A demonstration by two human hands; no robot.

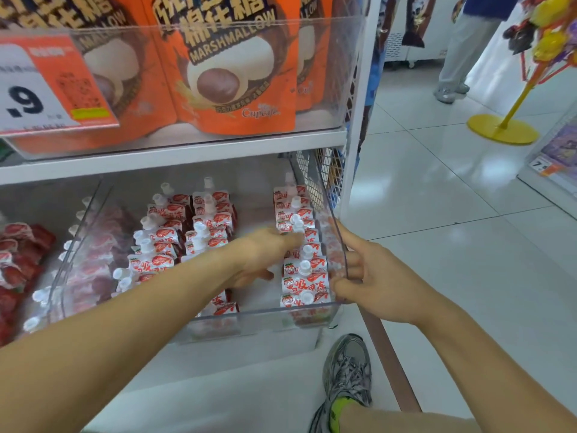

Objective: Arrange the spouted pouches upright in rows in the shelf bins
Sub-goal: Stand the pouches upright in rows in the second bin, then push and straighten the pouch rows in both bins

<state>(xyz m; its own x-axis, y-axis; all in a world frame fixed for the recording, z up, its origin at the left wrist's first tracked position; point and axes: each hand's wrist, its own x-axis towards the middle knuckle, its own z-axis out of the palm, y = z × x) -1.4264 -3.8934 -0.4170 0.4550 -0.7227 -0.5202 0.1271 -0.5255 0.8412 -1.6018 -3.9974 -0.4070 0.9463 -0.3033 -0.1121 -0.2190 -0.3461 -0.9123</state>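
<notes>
Pouches (304,273): upright, we note, in rows along the clear bin's (249,320) right wall.
Left hand (260,256): fingers straight, touching that row.
Right hand (368,282): grips the bin's front right corner.

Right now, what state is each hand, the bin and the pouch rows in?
Left hand: inside the bin, fingers against the right row.
Right hand: gripping the bin's right wall.
Clear bin: partly filled, with a bare gap.
Right row of pouches: upright, spouts up.
Middle rows: upright, less even.
</notes>
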